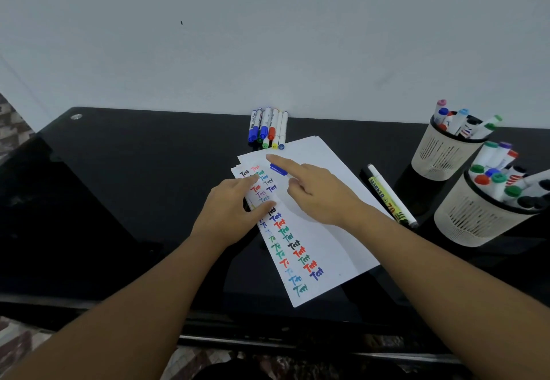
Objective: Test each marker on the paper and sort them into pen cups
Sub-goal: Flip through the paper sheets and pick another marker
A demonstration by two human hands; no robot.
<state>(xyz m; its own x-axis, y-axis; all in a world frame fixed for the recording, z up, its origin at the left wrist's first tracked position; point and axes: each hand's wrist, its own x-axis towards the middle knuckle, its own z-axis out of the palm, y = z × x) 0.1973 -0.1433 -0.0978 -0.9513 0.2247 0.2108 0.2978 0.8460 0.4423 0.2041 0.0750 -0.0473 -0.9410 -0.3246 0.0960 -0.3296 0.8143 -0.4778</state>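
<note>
Head view: white paper sheets (324, 201), a loose fanned stack on a glossy black tabletop (134, 201), serve as landmark; their left margin carries columns of the word "Test" in black, red, green, blue and purple. Left hand (229, 216) rests on the sheets' left edge, fingers nearly straight and flat over the writing, thumb on the paper, grasping nothing. Right hand (321, 195) lies over the sheets' upper middle, index finger extended, other fingers curled round a blue-capped marker (279, 169) whose cap shows just under the pointing finger; whether the cap is seated cannot be told. Row of untested markers with blue, red, green and yellow caps (268, 128) lies just beyond the sheets' far edge, against the pale wall. Yellow-labelled marker with white barrel (390, 196) lies just beside the sheets' right edge. Two cream slotted pen cups, far cup (440, 153) and near cup (476, 216), stand well right of the sheets, both holding many markers. Risks, as judged: sheets may slide or fan further on the slick surface if the left hand lifts; fresh ink could smear under its fingers; the crowded cups could tip during insertion.
</note>
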